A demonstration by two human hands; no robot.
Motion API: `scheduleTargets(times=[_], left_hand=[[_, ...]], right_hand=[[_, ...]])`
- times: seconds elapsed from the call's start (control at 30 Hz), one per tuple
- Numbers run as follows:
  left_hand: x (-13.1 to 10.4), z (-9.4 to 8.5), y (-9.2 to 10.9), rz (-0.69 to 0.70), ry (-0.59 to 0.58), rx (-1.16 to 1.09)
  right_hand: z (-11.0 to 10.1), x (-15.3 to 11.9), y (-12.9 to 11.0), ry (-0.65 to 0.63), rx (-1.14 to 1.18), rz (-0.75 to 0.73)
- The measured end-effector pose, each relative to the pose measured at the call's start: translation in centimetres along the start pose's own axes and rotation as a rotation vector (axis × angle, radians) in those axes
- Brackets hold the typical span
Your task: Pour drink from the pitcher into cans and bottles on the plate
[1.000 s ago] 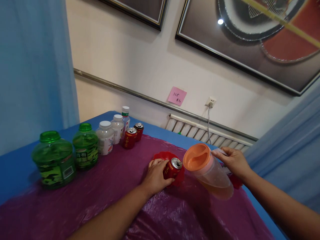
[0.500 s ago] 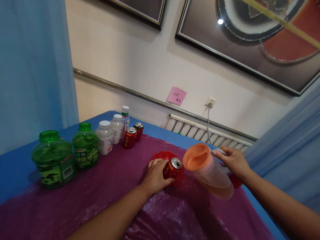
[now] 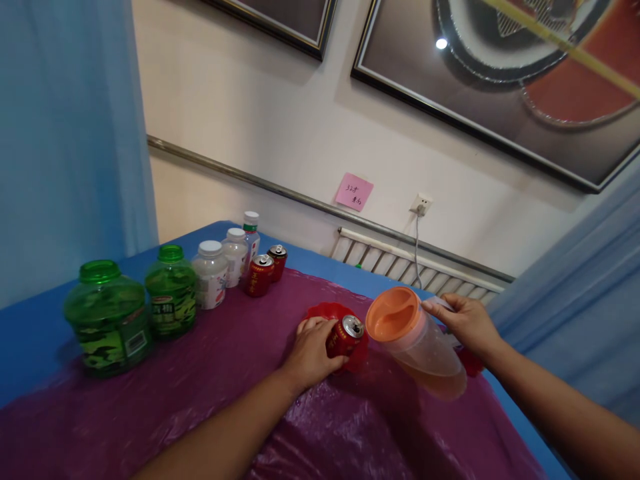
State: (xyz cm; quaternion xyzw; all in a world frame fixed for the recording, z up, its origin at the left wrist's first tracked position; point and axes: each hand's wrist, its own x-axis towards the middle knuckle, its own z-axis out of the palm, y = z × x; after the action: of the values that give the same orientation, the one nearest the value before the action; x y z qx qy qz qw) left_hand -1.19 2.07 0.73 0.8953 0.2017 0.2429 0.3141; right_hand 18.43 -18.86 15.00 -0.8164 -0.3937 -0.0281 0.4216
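My left hand (image 3: pixel 313 353) is closed round a red drink can (image 3: pixel 344 338), which leans to the right over a red scalloped dish (image 3: pixel 357 360). By its handle, my right hand (image 3: pixel 467 322) grips a clear plastic pitcher (image 3: pixel 433 357) with an orange lid (image 3: pixel 394 315). The pitcher is tilted left, its lid edge close to the can's opening, and some liquid lies in its lower part. Whether liquid runs between the two is too small to make out. Part of the dish is hidden behind my left hand and the can.
Two green jugs (image 3: pixel 107 320), two white-capped bottles (image 3: pixel 210 277), a slimmer bottle (image 3: pixel 251 237) and two more red cans (image 3: pixel 259 275) stand at the left and back. A purple plastic sheet (image 3: pixel 225 373) covers the blue table (image 3: pixel 30 353). Another red item (image 3: pixel 471 363) sits beneath my right hand.
Almost nothing differs. Both hands, the can and the pitcher hold the same places; the view has shifted very slightly.
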Motion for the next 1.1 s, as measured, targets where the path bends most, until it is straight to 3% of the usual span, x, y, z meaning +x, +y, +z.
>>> scheduleTargets(times=[1.1], left_hand=[[0.0,0.1,-0.2,0.004,0.003,-0.001]], right_hand=[[0.1,0.1,0.3,-0.036,0.021,0.082]])
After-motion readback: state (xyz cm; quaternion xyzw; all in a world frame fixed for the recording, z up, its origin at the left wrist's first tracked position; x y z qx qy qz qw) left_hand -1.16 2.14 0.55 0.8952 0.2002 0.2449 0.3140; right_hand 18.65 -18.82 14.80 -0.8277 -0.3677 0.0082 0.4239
